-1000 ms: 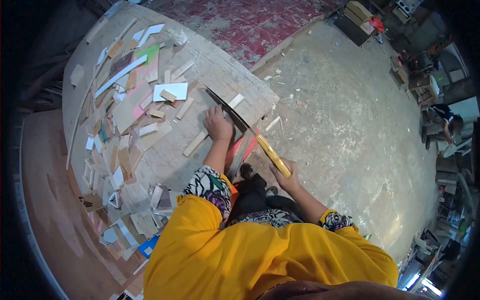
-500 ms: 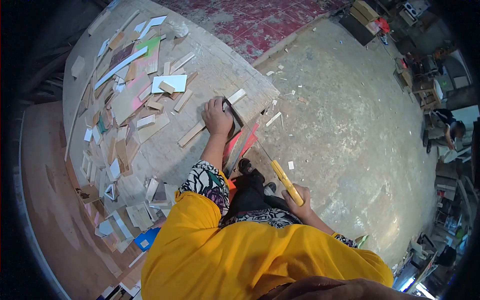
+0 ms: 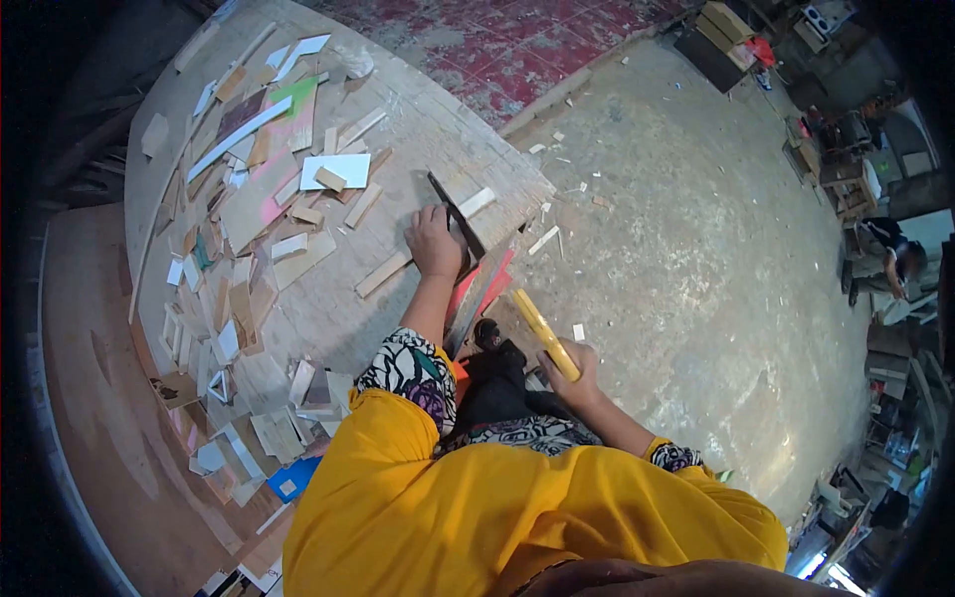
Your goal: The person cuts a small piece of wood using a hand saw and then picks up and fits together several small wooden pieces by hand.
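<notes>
My left hand (image 3: 435,242) presses down on a narrow wood strip (image 3: 380,275), its fingers curled over the piece on the worktable (image 3: 398,129). In my right hand (image 3: 577,375) is the yellow handle of a handsaw (image 3: 538,328), gripped near its rear end. The saw's dark blade (image 3: 460,214) crosses the strip just right of my left fingers. The strip's far end (image 3: 479,200) shows beyond the blade. The part between blade and handle is thin and hard to make out.
Loose wood offcuts (image 3: 239,269) cover the table's left side, with a white board (image 3: 336,170) among them. The table's corner (image 3: 550,186) ends over a concrete floor (image 3: 676,269) with scattered scraps. Another person (image 3: 885,259) bends at the far right.
My right hand and the saw handle have moved up and left, toward the table. The blade reaches further past the strip. My left hand has stayed nearly in place.
</notes>
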A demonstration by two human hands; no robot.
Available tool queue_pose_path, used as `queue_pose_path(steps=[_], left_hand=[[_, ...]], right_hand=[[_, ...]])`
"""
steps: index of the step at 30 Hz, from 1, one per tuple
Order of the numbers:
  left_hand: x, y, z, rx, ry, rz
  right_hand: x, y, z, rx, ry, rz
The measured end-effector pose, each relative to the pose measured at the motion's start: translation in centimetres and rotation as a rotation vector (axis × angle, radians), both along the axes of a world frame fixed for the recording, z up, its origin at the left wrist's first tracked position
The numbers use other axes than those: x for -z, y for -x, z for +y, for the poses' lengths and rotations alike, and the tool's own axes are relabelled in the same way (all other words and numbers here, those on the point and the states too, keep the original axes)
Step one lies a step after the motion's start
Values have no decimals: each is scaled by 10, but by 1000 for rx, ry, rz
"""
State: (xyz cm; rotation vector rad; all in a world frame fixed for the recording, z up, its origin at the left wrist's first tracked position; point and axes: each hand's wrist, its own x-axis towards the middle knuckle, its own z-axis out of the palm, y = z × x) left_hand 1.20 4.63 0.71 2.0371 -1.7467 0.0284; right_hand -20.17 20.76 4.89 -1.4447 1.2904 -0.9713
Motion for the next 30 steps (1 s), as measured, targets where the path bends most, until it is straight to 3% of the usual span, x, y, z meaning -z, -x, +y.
queue_pose_path(steps=[3, 5, 8, 12, 16, 18, 20, 22, 28, 30], left_hand=[[3, 6, 2, 38, 33, 59], [8, 3, 4, 52, 62, 31], [5, 5, 5, 10, -10, -14], [4, 5, 5, 27, -14, -17], [0, 11, 17, 173, 14, 68], [5, 6, 16, 155, 17, 15], [6, 10, 10, 149, 29, 5], [1, 11, 12, 96, 33, 13], [-5, 13, 13, 100, 55, 119], [-8, 15, 15, 143, 82, 128]], right_hand=[[10, -23, -51, -6, 158, 96], [25, -39, -73, -18, -11, 48], [16, -30, -44, 11, 43, 133], [-5, -7, -8, 17, 77, 3], [20, -45, -89, 40, 20, -49], [18, -48, -75, 20, 99, 35], [12, -32, -59, 11, 183, 164], [0, -8, -36, -33, 41, 112], [-31, 32, -67, -46, -9, -46], [-44, 35, -74, -104, 72, 164]])
